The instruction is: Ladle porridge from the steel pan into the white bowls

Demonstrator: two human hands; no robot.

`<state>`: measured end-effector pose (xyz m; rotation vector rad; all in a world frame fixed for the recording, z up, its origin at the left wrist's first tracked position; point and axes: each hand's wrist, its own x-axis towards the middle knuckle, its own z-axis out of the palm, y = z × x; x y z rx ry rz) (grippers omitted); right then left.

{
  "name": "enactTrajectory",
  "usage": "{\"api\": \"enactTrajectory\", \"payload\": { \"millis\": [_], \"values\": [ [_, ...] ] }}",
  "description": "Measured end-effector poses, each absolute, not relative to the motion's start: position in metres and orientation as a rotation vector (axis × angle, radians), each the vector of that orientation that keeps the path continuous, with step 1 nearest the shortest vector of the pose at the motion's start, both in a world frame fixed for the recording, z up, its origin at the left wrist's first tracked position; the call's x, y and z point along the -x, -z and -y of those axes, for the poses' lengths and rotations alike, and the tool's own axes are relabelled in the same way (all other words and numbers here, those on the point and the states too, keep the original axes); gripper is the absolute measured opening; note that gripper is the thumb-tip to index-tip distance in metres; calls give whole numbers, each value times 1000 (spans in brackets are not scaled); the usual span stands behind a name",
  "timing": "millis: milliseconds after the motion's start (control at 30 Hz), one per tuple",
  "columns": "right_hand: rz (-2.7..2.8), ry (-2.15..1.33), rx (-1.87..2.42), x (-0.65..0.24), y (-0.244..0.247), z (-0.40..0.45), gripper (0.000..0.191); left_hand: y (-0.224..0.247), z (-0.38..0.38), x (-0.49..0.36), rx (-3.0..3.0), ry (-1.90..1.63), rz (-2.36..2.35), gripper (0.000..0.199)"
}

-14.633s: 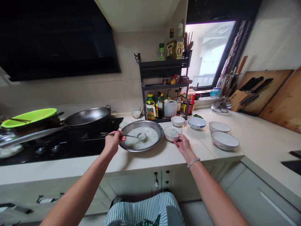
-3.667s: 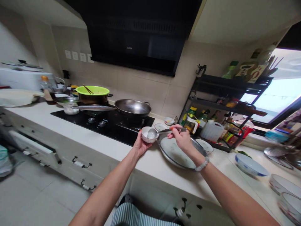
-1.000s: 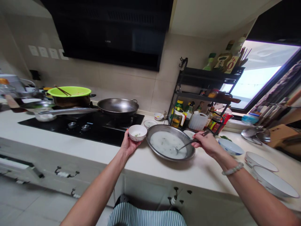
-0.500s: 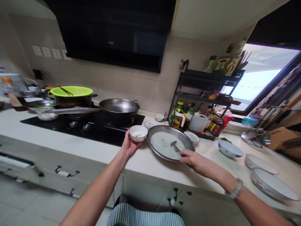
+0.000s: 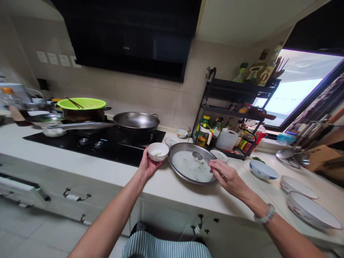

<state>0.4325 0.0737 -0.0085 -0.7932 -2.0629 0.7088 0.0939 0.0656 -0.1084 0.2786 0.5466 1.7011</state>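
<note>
A small white bowl [image 5: 158, 152] with bits of green inside is held by my left hand [image 5: 147, 165], beside the left rim of a wide metal basin [image 5: 177, 173]. Whitish liquid [image 5: 188, 165] with green flecks fills much of the basin. My right hand [image 5: 224, 177] grips the handle of a metal spoon [image 5: 197, 156], whose rounded head is over the liquid in the basin. Two more small bowls stand behind the basin, one at its left [image 5: 172, 141] and one at its right [image 5: 219, 155], partly hidden by the rim.
On the black stove [image 5: 118, 154] are a wok [image 5: 136, 122] and a pot topped by a green basin [image 5: 82, 104]. A black rack [image 5: 236, 111] with bottles stands behind. A blue-patterned bowl [image 5: 263, 170] and two white bowls [image 5: 313, 211] are at the right.
My right hand has risen and shifted slightly right. The spoon head has moved up and back in the basin, and its bowl now shows. My left hand and its bowl have hardly moved.
</note>
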Motion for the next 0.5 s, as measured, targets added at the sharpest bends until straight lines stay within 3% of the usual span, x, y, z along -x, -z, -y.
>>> {"api": "enactTrajectory", "payload": {
  "millis": [233, 367, 500],
  "values": [
    [1527, -772, 1088, -419, 17, -80, 12, 108, -66, -94, -277, -1690, -545, 53],
    [1404, -765, 1092, -421, 24, -89, 15, 109, -67, -93, -276, -1687, -547, 54],
    [1218, -780, 1068, -427, 25, -97, 5, 111, -67, -93, -276, -1681, -535, 54]
  ]
}}
